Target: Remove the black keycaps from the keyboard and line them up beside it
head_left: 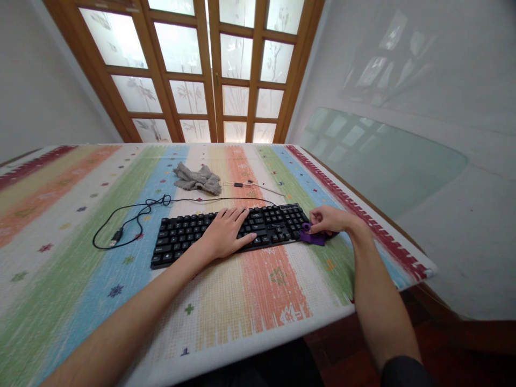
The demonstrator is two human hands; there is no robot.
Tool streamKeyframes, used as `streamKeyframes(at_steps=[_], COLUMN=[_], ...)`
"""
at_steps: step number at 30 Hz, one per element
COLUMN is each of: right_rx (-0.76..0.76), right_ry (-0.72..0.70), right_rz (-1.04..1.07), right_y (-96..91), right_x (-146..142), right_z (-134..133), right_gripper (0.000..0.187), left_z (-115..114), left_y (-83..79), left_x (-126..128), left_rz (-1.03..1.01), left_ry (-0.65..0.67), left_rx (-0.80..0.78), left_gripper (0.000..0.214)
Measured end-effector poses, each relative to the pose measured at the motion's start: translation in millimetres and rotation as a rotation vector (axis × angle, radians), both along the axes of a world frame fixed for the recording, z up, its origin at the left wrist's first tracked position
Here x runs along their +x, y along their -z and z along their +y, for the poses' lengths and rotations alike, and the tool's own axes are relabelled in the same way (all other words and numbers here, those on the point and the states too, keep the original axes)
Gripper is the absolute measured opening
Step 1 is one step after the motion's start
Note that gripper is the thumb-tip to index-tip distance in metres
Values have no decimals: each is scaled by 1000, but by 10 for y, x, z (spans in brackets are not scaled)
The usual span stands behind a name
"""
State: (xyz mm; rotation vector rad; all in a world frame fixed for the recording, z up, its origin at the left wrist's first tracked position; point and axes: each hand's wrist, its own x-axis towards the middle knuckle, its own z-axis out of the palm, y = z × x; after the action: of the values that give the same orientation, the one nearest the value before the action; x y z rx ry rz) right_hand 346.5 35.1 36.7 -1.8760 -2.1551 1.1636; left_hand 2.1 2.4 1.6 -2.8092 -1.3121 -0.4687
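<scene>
A black keyboard [193,236] lies across the striped cloth in the middle of the table. My left hand [226,234] rests flat on its keys, fingers stretched out and together. At the keyboard's right end my right hand [328,219] pinches a small purple cloth-like thing [313,236] that lies against the keyboard's corner. The keyboard's black cable [133,215] loops away to the left and ends in a plug on the cloth.
A crumpled grey rag [197,179] lies behind the keyboard. Next to it sits a thin white cable with a small connector [253,186]. The colourful striped tablecloth [64,226] covers the table; its edge drops off at the right and front. Wooden framed glass doors [209,70] stand beyond.
</scene>
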Motion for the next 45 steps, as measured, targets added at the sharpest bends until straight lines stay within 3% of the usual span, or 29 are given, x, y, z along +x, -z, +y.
streamKeyframes(at_steps=[13, 20, 29, 38, 45], right_rx=[-126, -134, 7, 202, 138], right_ry=[-51, -51, 61, 226, 200], right_rz=[210, 252, 350, 297, 338], right_y=[-99, -23, 160, 221, 189], right_x=[13, 61, 127, -35, -52], right_z=[-40, -35, -151, -219, -272], right_gripper=[42, 43, 33, 41, 30], left_z=[-1, 1, 11, 29, 37], left_y=[-2, 5, 10, 45, 55], left_x=[2, -1, 11, 8, 0], left_rz=[2, -6, 5, -19, -30], left_ry=[-6, -6, -5, -2, 0], left_rx=[0, -1, 10, 34, 41], left_gripper=[69, 71, 72, 71, 70])
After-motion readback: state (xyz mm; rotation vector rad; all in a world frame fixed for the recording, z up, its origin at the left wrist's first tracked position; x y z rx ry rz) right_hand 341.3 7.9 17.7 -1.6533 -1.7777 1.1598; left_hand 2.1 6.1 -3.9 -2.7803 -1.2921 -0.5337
